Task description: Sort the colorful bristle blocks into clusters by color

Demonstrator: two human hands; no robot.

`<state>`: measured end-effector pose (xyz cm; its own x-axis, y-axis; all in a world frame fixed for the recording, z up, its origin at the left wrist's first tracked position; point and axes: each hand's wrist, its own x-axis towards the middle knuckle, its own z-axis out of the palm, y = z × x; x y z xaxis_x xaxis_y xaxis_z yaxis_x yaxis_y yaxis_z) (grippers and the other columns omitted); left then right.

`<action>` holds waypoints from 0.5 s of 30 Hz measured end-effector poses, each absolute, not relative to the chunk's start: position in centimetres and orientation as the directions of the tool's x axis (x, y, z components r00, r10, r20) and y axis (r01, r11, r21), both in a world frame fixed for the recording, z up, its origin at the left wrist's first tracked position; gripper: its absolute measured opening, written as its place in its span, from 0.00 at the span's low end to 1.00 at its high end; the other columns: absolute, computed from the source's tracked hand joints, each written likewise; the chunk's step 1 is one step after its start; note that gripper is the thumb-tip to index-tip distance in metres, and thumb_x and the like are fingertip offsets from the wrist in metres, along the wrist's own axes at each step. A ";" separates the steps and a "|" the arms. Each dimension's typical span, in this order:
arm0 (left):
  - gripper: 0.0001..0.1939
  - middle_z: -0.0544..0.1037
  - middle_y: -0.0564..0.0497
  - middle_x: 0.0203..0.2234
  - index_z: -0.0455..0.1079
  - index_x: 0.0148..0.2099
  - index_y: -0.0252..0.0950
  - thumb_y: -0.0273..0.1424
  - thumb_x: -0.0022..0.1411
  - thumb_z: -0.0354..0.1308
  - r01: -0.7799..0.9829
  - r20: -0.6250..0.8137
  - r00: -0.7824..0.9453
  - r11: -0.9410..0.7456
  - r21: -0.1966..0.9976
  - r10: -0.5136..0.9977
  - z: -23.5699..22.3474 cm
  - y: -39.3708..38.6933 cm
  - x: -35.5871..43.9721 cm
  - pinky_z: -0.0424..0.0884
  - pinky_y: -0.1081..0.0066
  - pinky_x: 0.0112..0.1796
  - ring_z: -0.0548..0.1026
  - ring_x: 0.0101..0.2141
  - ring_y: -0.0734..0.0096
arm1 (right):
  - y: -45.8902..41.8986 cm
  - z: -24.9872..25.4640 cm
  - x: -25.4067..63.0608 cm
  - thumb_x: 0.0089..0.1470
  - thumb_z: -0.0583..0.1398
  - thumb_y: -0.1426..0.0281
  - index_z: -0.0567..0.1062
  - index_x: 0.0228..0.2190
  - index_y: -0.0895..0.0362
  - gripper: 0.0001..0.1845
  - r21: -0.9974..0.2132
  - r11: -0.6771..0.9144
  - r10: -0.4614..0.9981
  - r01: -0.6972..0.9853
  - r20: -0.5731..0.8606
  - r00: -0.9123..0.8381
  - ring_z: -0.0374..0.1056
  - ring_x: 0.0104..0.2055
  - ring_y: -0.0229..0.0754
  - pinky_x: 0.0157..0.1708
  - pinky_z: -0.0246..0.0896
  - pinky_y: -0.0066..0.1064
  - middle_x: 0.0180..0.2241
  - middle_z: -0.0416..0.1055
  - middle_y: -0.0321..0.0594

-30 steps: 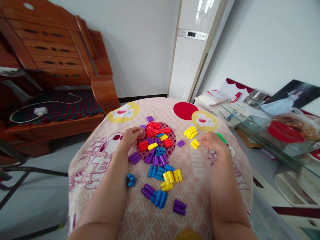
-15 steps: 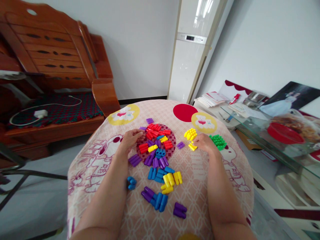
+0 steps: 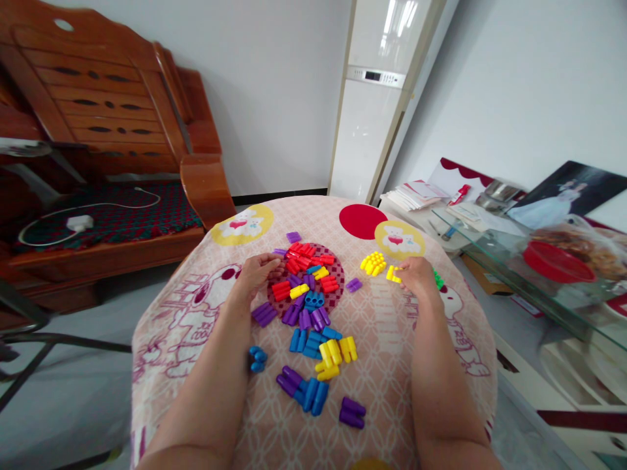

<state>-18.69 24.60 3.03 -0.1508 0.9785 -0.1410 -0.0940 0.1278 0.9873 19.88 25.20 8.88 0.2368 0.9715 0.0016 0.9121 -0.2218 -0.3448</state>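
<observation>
My right hand (image 3: 416, 275) pinches a small yellow plastic block (image 3: 393, 274) made of joined rounded pegs, close to the tabletop. Just left of it lies a larger yellow block cluster (image 3: 373, 263). Behind the right hand, a green block cluster (image 3: 439, 280) is mostly hidden. My left hand (image 3: 258, 273) rests at the left side of the red block pile (image 3: 301, 256), fingers stretched loosely and apart from the thumb, with nothing seen in them. Below the pile are purple blocks (image 3: 264, 314), blue blocks (image 3: 312, 343) and yellow blocks (image 3: 331, 352).
The round table wears a patterned cloth (image 3: 382, 405). Nearer me lie a purple-and-blue joined piece (image 3: 304, 390), a purple block (image 3: 353, 412) and a blue block (image 3: 257, 358). A wooden bench (image 3: 112, 124) stands left; a glass shelf (image 3: 490, 245) with a red bowl (image 3: 558, 262) is right.
My right hand has moved right with the yellow block, away from the yellow cluster, and now covers most of the green cluster. My left hand has stayed in place.
</observation>
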 end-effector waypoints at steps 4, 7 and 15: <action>0.17 0.81 0.47 0.27 0.75 0.37 0.30 0.34 0.44 0.70 -0.095 -0.152 -0.153 0.138 0.986 0.977 3.1 24.6 -18.7 0.75 0.72 0.31 0.78 0.26 0.71 | 25.8 7.7 19.0 0.58 0.57 0.70 0.78 0.45 0.64 0.17 -0.206 -0.278 0.910 0.938 0.257 0.325 0.74 0.44 0.52 0.39 0.63 0.32 0.40 0.79 0.56; 0.17 0.81 0.47 0.27 0.75 0.37 0.30 0.34 0.45 0.69 -0.085 -0.145 -0.158 0.133 0.987 0.977 3.0 24.5 -18.6 0.75 0.71 0.32 0.78 0.27 0.70 | 26.0 6.7 18.3 0.59 0.55 0.70 0.76 0.48 0.64 0.18 -0.185 -0.281 0.916 0.942 0.242 0.321 0.74 0.46 0.51 0.41 0.61 0.32 0.42 0.78 0.57; 0.16 0.81 0.47 0.27 0.76 0.37 0.31 0.34 0.45 0.69 -0.088 -0.151 -0.160 0.139 0.986 0.975 3.1 24.5 -18.5 0.75 0.71 0.32 0.78 0.27 0.70 | 26.6 5.6 19.4 0.52 0.58 0.73 0.78 0.48 0.62 0.21 -0.374 -0.118 0.989 0.920 0.035 0.141 0.75 0.36 0.44 0.34 0.65 0.26 0.35 0.80 0.47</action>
<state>-18.54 24.50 3.12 -0.1598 0.9755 -0.1513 -0.0884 0.1385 0.9864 19.41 26.57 5.60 0.1407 0.9894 0.0350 0.9200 -0.1176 -0.3739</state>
